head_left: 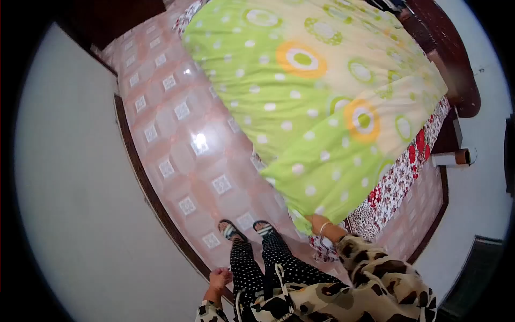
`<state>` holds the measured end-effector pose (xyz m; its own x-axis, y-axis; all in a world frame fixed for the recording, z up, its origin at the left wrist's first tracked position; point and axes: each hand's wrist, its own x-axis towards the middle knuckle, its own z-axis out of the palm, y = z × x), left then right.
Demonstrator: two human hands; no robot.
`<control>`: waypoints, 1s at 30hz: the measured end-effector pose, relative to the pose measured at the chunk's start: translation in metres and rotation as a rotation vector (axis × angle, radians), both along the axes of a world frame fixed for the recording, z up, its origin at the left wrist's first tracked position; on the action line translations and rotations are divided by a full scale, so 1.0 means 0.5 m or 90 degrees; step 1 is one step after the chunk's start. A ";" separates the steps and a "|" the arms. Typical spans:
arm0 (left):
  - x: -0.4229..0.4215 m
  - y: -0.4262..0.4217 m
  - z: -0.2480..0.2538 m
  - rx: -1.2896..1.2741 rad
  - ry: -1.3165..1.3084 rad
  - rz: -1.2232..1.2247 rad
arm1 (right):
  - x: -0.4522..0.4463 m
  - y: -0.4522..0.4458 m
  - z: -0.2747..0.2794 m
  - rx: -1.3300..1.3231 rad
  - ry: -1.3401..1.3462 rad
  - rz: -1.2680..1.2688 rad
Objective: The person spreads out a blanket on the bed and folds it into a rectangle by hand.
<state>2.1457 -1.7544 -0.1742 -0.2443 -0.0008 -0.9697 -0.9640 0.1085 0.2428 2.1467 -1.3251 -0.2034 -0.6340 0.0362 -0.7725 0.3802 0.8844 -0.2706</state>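
Observation:
A green and cream quilt (289, 123) with white dots and orange and green rings is spread over a bed. My right hand (317, 224), with a bangle at the wrist, grips the quilt's near corner, its fingers partly hidden by the cloth. Under the quilt, a red, white and dark floral bedsheet (394, 182) shows along the right and near edges. My left hand (220, 278) hangs low beside my leg, fingers curled in and holding nothing visible.
Pink patterned floor tiles (188, 139) run between the bed and the white wall (70, 161) on the left. A dark wooden headboard (445, 53) stands at the right. Close to it, a white cylindrical object (445, 159) is by the right wall. My sandalled feet (232, 229) are near the bed's corner.

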 end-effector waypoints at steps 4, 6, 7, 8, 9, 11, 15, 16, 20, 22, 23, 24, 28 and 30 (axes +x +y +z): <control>-0.162 -0.051 0.018 -0.006 0.049 -0.195 | -0.057 -0.036 -0.033 0.002 -0.232 0.023; -0.261 -0.090 -0.007 -0.005 0.063 -0.171 | -0.144 -0.067 -0.005 -0.034 -0.167 -0.008; -0.323 -0.111 -0.012 -0.003 0.052 -0.142 | -0.196 -0.081 0.008 -0.031 -0.145 -0.011; -0.395 -0.116 0.009 -0.008 0.059 -0.143 | -0.243 -0.089 0.020 -0.059 -0.083 -0.045; -0.482 -0.159 -0.014 -0.002 0.075 -0.146 | -0.297 -0.092 0.033 -0.085 -0.024 -0.077; -0.608 -0.252 -0.087 0.073 0.542 -0.715 | -0.399 -0.085 0.057 -0.093 -0.021 -0.127; -0.915 -0.198 0.082 -0.025 0.253 -0.107 | -0.558 -0.134 0.112 -0.203 -0.111 -0.439; -0.984 -0.193 0.113 -0.030 0.252 -0.116 | -0.595 -0.140 0.130 -0.209 -0.054 -0.410; -1.210 -0.113 0.184 0.005 0.269 -0.119 | -0.717 -0.109 0.151 -0.241 -0.040 -0.515; -1.301 -0.074 0.187 0.007 0.265 -0.201 | -0.773 -0.086 0.137 -0.239 -0.039 -0.548; -1.346 -0.050 0.177 0.002 0.262 -0.205 | -0.811 -0.067 0.130 -0.254 -0.014 -0.594; -1.385 -0.026 0.164 -0.002 0.239 -0.235 | -0.843 -0.047 0.119 -0.270 0.007 -0.637; -1.509 0.091 0.190 -0.002 0.187 -0.406 | -0.983 0.044 -0.024 -0.330 -0.014 -0.780; -1.589 0.116 0.129 0.049 0.215 -0.477 | -1.115 0.024 0.101 -0.362 0.032 -0.808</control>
